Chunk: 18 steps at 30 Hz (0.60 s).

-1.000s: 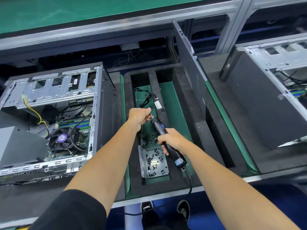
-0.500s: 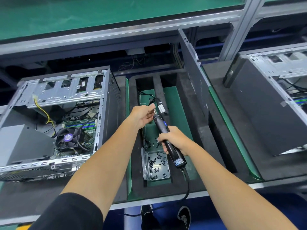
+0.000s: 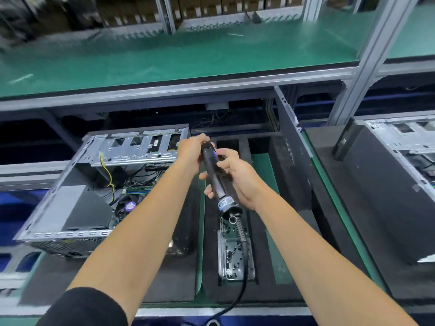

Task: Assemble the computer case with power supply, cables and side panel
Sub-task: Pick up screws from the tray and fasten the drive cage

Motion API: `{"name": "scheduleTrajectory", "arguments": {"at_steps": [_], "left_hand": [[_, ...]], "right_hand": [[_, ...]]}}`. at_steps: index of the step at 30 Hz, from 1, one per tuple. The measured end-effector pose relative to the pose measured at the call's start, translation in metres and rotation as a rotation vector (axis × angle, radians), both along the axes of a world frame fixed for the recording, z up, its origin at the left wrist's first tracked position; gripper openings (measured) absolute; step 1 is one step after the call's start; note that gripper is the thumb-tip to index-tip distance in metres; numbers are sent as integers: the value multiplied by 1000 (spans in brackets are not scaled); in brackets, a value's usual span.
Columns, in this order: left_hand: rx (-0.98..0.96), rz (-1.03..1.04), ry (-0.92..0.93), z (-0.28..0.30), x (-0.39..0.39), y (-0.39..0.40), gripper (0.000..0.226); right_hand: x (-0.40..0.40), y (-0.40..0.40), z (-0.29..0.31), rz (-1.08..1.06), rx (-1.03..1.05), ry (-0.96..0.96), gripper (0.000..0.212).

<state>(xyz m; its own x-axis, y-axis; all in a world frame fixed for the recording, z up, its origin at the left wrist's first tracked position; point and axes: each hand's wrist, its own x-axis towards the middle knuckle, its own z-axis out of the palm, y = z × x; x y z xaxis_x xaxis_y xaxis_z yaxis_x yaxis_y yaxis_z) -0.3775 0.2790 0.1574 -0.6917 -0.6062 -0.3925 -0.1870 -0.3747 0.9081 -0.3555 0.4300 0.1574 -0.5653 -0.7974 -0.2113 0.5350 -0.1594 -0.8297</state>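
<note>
The left hand (image 3: 191,152) hides the electric screwdriver (image 3: 215,175) tip; the second computer case (image 3: 386,184) is cut off at right; the far shelves (image 3: 141,10) blur.

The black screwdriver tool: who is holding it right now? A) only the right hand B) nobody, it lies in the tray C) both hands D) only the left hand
C: the right hand grips the electric screwdriver body and the left hand holds its tip end.

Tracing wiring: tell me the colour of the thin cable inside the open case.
Yellow cable, clearest in the head view.
</note>
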Motion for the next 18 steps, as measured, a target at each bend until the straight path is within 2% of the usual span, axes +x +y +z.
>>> {"name": "scheduleTrajectory", "arguments": {"at_steps": [2,6,8,10,11,14,18], "left_hand": [[-62,77,-26,13,12,-15,8],[-77,223,-13,36,32,-50,2],[-49,283,11,44,37,-66,11],[-22,346,16,49,40,-81,17],[-1,377,24,51,41,-89,15],[77,430,98,53,45,-111,4],[245,273,217,45,54,-136,9]], "right_hand": [[6,-10,11,48,-108,-28,41],[18,-32,18,103,-219,75,51],[21,-54,23,62,-243,80,40],[25,-83,35,-18,-152,82,25],[26,-95,36,-71,-89,147,26],[38,-127,31,-174,61,503,58],[42,-154,34,-461,53,442,35]]}}
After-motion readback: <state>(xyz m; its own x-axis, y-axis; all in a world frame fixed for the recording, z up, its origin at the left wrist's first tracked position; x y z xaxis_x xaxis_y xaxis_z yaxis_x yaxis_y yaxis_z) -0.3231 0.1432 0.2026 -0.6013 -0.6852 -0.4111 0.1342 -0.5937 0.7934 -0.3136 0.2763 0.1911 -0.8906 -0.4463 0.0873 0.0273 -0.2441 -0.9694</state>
